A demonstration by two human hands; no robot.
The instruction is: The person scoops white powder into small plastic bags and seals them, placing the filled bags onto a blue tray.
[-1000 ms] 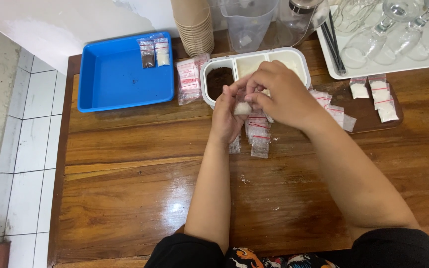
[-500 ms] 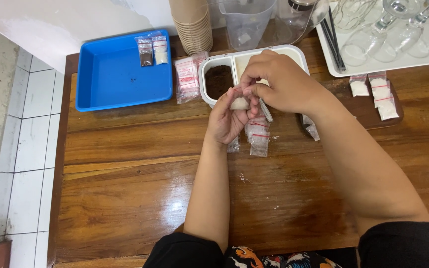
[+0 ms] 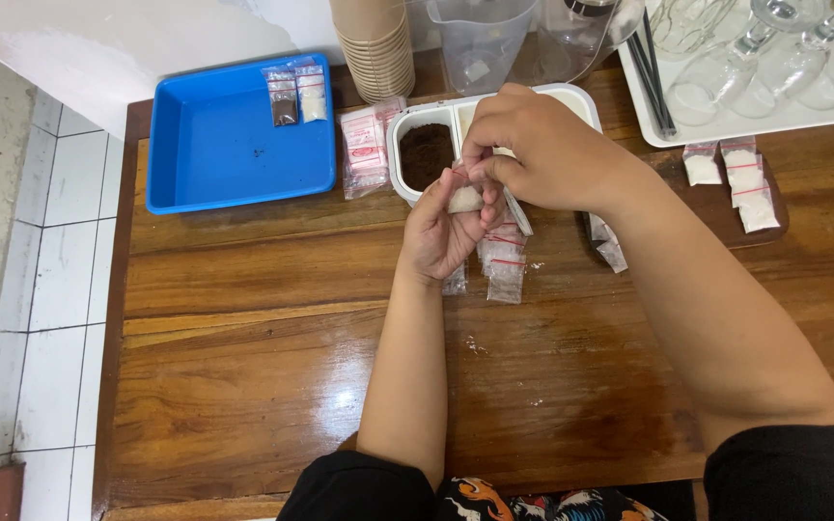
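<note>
On the wooden desk (image 3: pixel 243 367), by the divided tray (image 3: pixel 407 125): sealing a small bag (image 3: pixel 463 198) of white powder, left hand (image 3: pixel 441 236) cradling, right hand (image 3: pixel 542 150) fingers pinching its top; needing firm, even pressing along.

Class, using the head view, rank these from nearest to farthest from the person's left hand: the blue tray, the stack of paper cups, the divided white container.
1. Divided white container, just beyond the left hand.
2. Stack of paper cups, farther back.
3. Blue tray, far left.
</note>
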